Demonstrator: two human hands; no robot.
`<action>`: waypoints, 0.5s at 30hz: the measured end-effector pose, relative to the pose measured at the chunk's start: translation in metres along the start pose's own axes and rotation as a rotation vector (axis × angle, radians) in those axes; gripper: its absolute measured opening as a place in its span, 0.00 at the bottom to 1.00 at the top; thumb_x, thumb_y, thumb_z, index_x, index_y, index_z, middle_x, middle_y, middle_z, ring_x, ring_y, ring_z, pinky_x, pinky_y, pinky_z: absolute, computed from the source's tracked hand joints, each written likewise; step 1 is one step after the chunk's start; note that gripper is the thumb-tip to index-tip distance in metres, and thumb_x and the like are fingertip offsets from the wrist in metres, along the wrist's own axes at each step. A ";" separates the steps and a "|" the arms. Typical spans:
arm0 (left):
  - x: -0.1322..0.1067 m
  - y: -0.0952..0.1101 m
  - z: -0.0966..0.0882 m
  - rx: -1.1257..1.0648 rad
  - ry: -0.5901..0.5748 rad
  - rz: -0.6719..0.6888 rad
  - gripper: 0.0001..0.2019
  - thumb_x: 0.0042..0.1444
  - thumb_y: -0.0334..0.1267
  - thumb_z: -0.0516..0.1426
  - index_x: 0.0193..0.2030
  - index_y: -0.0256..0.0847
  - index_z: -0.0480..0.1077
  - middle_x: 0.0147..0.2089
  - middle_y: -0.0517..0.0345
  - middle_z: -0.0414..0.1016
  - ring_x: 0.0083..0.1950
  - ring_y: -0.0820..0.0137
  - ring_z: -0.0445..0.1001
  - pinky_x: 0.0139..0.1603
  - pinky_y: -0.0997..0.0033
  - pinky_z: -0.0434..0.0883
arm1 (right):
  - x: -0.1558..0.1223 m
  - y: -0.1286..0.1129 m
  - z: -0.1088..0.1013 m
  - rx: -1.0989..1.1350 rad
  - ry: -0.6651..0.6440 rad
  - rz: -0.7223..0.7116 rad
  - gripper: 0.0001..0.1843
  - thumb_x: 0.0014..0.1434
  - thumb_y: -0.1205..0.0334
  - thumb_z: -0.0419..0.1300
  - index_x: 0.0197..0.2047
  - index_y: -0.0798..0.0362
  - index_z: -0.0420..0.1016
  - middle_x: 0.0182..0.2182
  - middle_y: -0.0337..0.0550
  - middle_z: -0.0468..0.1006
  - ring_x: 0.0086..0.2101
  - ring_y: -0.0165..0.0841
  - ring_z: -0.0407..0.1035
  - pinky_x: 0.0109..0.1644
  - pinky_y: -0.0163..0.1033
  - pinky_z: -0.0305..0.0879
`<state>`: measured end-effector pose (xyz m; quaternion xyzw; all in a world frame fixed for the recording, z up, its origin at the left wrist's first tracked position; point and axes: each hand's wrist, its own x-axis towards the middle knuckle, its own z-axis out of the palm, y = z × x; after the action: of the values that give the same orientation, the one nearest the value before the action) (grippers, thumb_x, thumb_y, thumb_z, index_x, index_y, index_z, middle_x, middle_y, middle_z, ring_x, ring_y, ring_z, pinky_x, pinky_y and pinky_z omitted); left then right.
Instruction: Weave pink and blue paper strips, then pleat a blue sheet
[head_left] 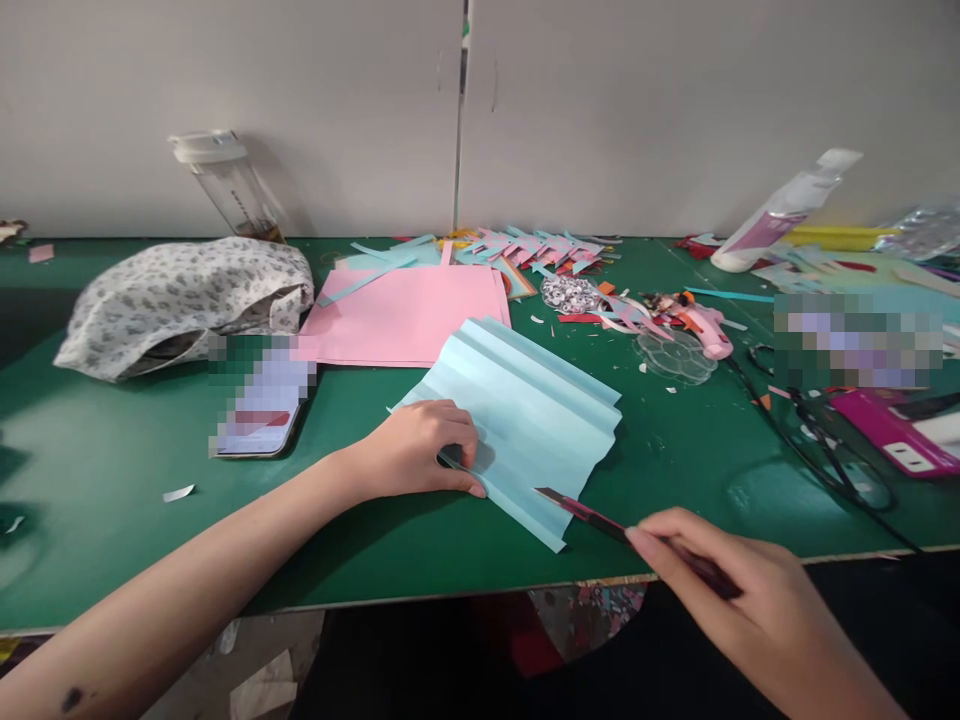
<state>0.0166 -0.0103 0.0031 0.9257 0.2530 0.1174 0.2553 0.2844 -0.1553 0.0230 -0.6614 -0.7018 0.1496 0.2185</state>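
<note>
A light blue sheet of paper (525, 410) with several parallel creases lies on the green table in front of me. My left hand (427, 445) grips its near left edge, thumb at the edge and fingers curled over the top. In my right hand (735, 590) is a dark red utility knife (600, 522), held like a pen with its blade pointing left. The blade tip is over the near edge strip of the blue paper; whether it touches I cannot tell. Behind the blue sheet lie stacked pink sheets (405, 315).
A patterned cloth bag (187, 300), a phone (262, 400) and a clear bottle (232, 185) are on the left. On the right are a pink glue gun (701, 325), a black cord (795, 450), a magenta power strip (900, 430) and a tilted bottle (780, 215). Paper strips (540, 250) lie at the back.
</note>
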 end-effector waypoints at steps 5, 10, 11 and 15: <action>0.000 0.000 0.000 -0.003 0.002 -0.001 0.15 0.50 0.51 0.59 0.28 0.40 0.67 0.31 0.60 0.69 0.36 0.71 0.65 0.36 0.72 0.60 | 0.017 -0.020 0.024 0.067 -0.196 -0.027 0.14 0.62 0.52 0.49 0.30 0.48 0.66 0.16 0.33 0.62 0.17 0.26 0.55 0.20 0.31 0.51; 0.000 0.000 -0.001 -0.002 -0.002 -0.004 0.15 0.50 0.50 0.59 0.28 0.40 0.67 0.31 0.61 0.69 0.35 0.71 0.65 0.35 0.73 0.60 | 0.017 -0.018 0.023 0.042 -0.278 -0.065 0.14 0.62 0.53 0.49 0.27 0.49 0.63 0.15 0.31 0.57 0.16 0.26 0.51 0.20 0.32 0.47; 0.000 0.000 -0.001 -0.003 -0.003 -0.005 0.15 0.50 0.50 0.59 0.28 0.40 0.67 0.31 0.61 0.69 0.35 0.71 0.65 0.35 0.72 0.60 | 0.015 -0.016 0.021 0.041 -0.289 -0.066 0.15 0.62 0.53 0.49 0.27 0.49 0.62 0.15 0.31 0.56 0.16 0.26 0.51 0.20 0.32 0.47; 0.000 0.001 -0.002 0.002 -0.004 -0.014 0.15 0.50 0.50 0.59 0.28 0.40 0.67 0.31 0.61 0.69 0.35 0.72 0.65 0.35 0.73 0.60 | 0.002 0.000 0.015 0.018 -0.313 -0.076 0.16 0.62 0.54 0.49 0.25 0.50 0.60 0.16 0.32 0.56 0.18 0.26 0.51 0.21 0.32 0.48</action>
<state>0.0170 -0.0105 0.0051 0.9245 0.2590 0.1135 0.2555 0.2768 -0.1524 0.0105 -0.6011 -0.7502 0.2488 0.1180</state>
